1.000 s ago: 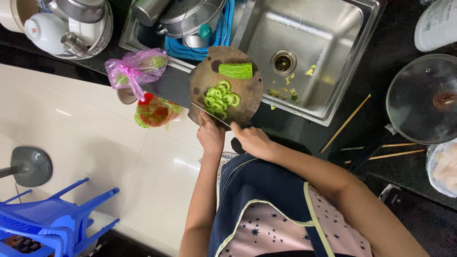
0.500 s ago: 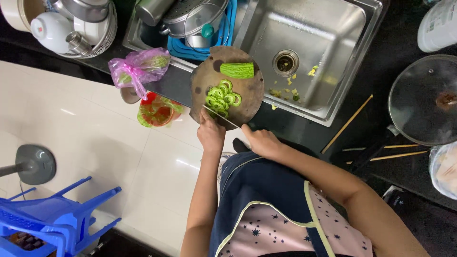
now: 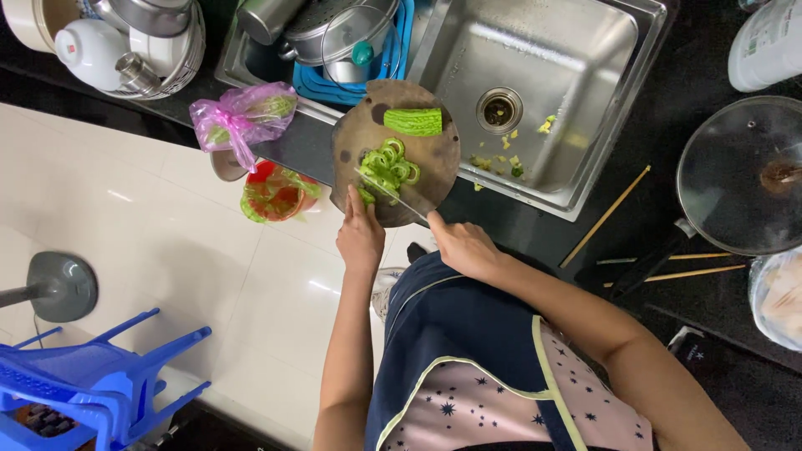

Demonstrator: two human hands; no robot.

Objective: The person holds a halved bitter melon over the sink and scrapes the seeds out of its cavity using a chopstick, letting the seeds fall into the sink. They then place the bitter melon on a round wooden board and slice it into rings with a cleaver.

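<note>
Home kitchen. Steel sink point(image 3: 543, 75) sunk in dark counter point(image 3: 652, 209), far right. Washed pots and bowls in dish rack point(image 3: 334, 50), far left. Glass pan lid point(image 3: 739, 175) right. Round chopping board point(image 3: 426, 179) at counter edge. Pale tiled floor point(image 3: 150, 217) left.

A pink plastic bag point(image 3: 242, 117), knotted (greens inside), lies left of the sink point(image 3: 543, 75); a white labelled bottle point(image 3: 764, 42) stands right of it.

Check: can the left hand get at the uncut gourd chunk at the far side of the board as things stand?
Probably yes. The left hand rests at the board's near edge; the gourd chunk lies uncovered at the far side. Only the slice pile and knife lie between, low enough to reach over.
</note>
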